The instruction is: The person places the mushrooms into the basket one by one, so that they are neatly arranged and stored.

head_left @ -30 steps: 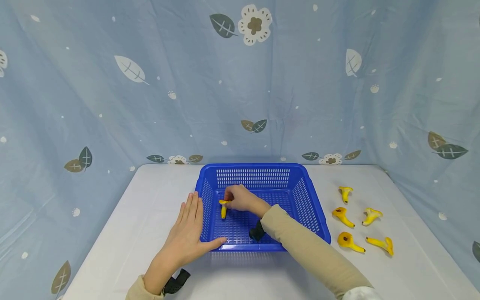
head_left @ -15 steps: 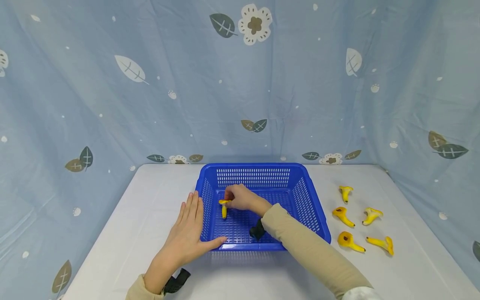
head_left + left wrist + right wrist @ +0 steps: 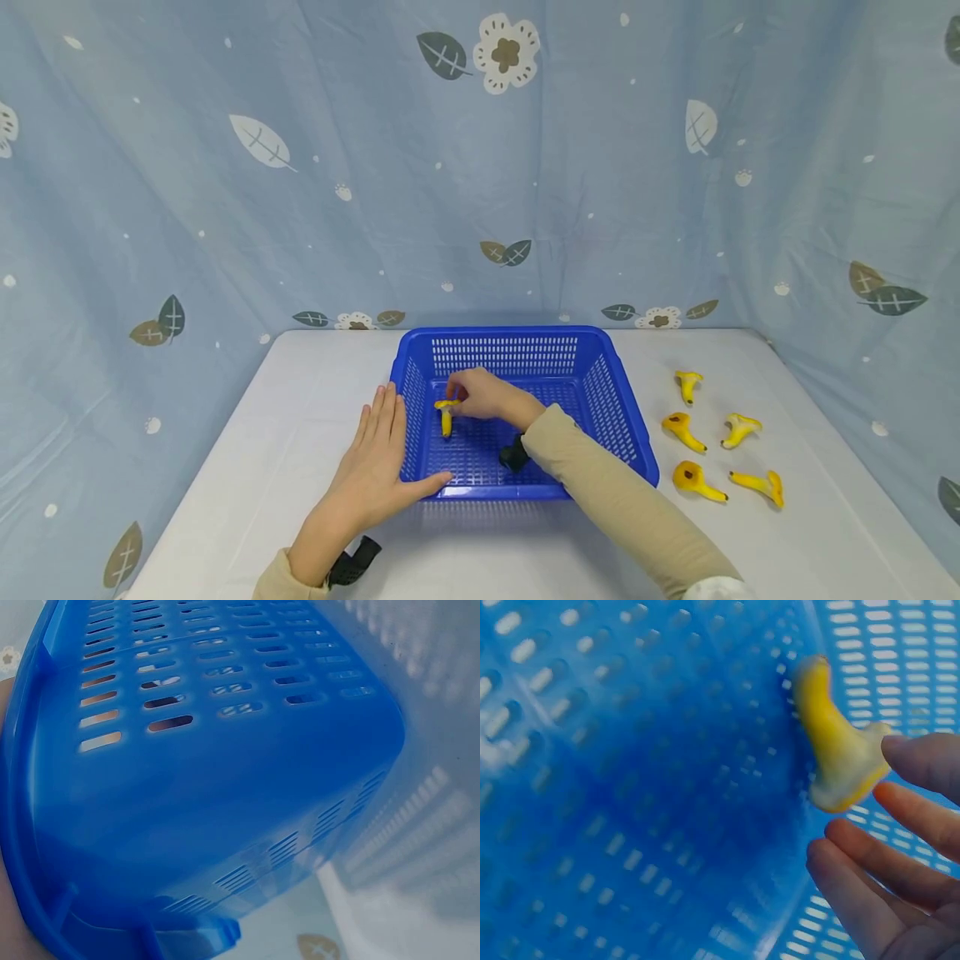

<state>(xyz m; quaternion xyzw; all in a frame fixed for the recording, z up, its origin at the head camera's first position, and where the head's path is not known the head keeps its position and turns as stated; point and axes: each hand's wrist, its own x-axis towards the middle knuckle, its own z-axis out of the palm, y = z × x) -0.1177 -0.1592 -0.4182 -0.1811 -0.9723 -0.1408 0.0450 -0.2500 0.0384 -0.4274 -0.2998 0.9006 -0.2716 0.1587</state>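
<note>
Right now, the right hand point(image 3: 483, 395) is down inside the blue basket point(image 3: 510, 332), thumb and forefinger pinched on the cap edge of a yellow mushroom point(image 3: 447, 422). That mushroom is by the basket's left wall, its stem pointing toward the near side (whether it touches the floor, I cannot tell). The left hand point(image 3: 372, 467) lies along the basket's left rim, 4 fingers straight, thumb spread away onto the near rim. To the right of the basket, 5 loose mushrooms point(image 3: 682, 431) lie apart on the white table point(image 3: 300, 433): 3 nearer it, 2 farther. Behind the basket hangs a blue patterned curtain point(image 3: 375, 192).
</note>
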